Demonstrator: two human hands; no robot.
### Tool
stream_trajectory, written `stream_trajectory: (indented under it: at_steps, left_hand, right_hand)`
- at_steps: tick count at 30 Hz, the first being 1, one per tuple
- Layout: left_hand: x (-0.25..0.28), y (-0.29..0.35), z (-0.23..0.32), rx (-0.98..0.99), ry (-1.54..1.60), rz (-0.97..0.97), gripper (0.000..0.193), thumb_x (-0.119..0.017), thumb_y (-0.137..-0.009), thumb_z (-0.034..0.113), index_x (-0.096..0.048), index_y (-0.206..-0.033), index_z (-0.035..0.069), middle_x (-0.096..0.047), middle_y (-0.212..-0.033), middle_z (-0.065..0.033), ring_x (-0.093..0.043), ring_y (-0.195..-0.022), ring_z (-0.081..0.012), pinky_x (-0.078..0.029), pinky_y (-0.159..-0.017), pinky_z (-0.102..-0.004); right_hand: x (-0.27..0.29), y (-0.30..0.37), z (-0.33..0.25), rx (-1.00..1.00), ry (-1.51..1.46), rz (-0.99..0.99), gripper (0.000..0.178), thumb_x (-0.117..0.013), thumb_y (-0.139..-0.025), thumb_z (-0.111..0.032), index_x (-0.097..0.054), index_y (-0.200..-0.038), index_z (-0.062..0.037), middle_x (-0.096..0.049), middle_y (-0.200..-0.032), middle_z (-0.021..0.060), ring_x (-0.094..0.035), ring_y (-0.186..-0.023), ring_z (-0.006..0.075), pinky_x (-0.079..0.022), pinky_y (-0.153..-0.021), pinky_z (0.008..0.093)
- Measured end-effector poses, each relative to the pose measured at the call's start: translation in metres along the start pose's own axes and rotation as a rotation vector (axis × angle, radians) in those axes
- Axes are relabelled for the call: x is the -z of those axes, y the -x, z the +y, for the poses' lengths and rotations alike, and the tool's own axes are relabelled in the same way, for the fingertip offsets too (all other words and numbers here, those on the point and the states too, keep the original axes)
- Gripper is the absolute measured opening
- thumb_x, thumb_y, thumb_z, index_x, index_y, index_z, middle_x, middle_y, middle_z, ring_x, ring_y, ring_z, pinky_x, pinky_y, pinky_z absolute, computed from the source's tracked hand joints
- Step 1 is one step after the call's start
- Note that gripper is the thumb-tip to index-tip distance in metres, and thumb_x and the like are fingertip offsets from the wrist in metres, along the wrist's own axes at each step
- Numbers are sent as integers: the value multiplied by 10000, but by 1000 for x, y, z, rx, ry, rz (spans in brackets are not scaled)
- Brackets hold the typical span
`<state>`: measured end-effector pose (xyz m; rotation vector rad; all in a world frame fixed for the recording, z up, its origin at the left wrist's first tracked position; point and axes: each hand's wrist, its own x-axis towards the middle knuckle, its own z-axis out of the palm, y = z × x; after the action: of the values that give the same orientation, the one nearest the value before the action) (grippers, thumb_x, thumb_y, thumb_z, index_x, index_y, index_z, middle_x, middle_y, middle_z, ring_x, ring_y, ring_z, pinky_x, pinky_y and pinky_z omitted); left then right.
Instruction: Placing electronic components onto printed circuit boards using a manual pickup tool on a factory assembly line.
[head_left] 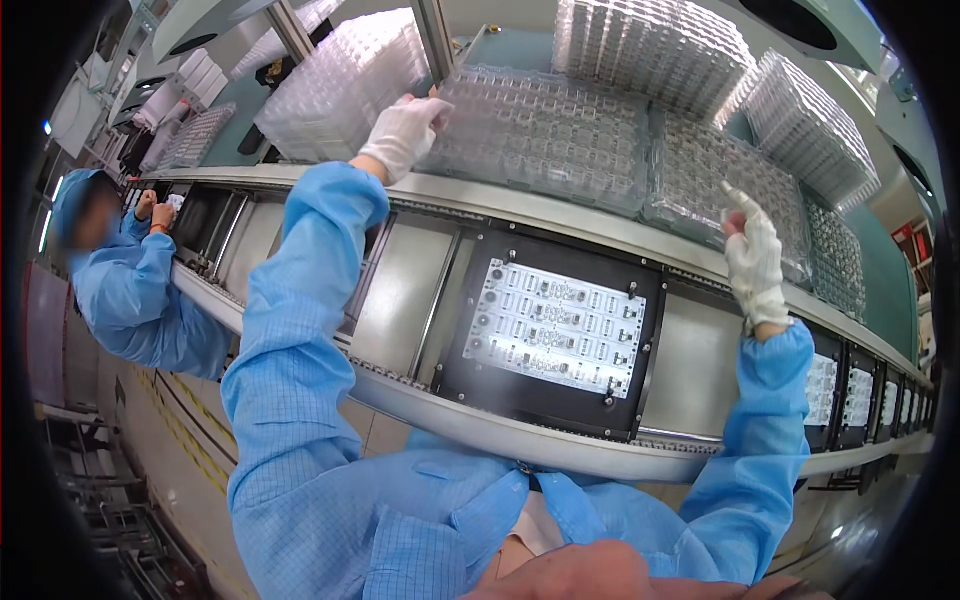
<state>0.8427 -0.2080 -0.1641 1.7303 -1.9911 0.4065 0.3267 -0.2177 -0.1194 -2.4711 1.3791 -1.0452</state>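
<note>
A light blue work coat [640, 490], crossed by a fine darker grid, spreads around six o'clock, its pointed collar [576, 512] meeting at a small dark fastener [524, 468]. The loose, wrinkled left sleeve [300, 310] at nine o'clock and right sleeve [768, 400] at four gather at the cuffs. The left glove [403, 135], toward eleven, and right glove [755, 262], toward three, are white and close-fitting.

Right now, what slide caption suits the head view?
White-gloved left hand and right hand near clear plastic trays behind white rectangular circuit boards.
</note>
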Motion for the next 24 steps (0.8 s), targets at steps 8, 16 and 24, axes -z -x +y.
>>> stream_trajectory:
  at_steps: [8,16,24]
  left_hand:
    - [-57,-20,201,2,192,-88,447,-576,-800,-42,-680,-1197,133,-675,-918,-113,-668,-876,-271,-560,-827,-363]
    - [-37,42,454,-381,428,-268,315,-709,-812,45,-684,-1123,88,-675,-841,-79,-656,-808,-261,-530,-759,-365]
    - [-107,57,627,-477,271,-315,292,-688,-856,95,-650,-1145,90,-659,-901,-66,-637,-887,-267,-503,-839,-384]
  right_hand:
    - [61,136,129,156,-65,12,391,-669,-863,1,-620,-1246,-66,-699,-914,121,-684,-861,302,-527,-805,402]
    - [108,190,216,121,-194,31,413,-683,-863,-13,-620,-1266,-83,-692,-925,104,-682,-868,271,-534,-788,383]
    - [176,256,347,174,-242,-8,408,-701,-851,-16,-630,-1248,-78,-680,-914,95,-678,-851,253,-537,-768,362]
